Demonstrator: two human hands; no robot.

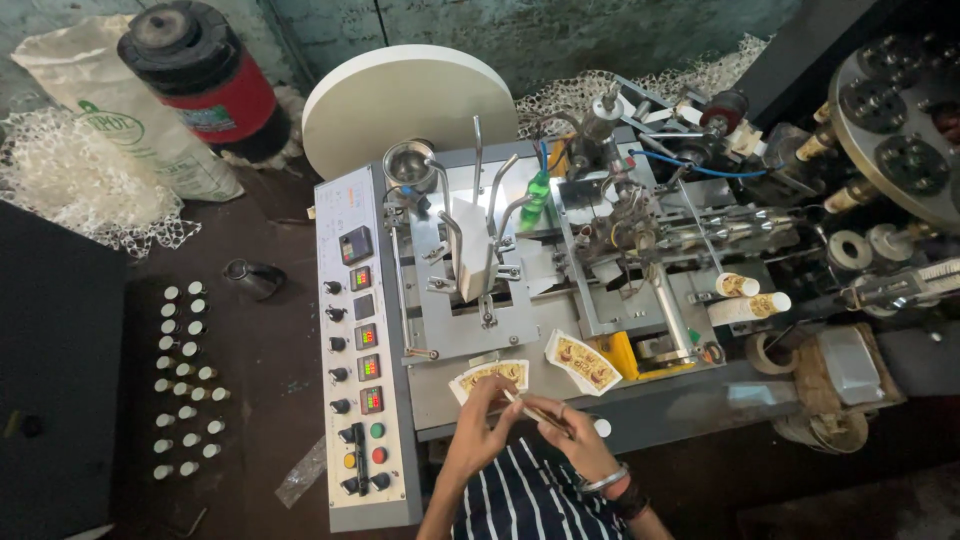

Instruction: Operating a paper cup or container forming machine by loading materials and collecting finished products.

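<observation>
Both hands, left hand (478, 425) and right hand (578, 443), pinch a thin stick (535, 412) over the machine table's (560, 400) front edge, beside the printed paper blanks (490, 376); it looks like fiddling with it.

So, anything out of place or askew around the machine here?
One printed fan-shaped blank lies tilted and loose on the machine bed, right of the one by the left hand. A crumpled plastic scrap lies beside the control panel.

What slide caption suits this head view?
Two hands, left hand and right hand, hold a printed card by a machine.

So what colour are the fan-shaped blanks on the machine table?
Yellow-gold pattern with white edges on the fan-shaped blanks; head view.
</observation>
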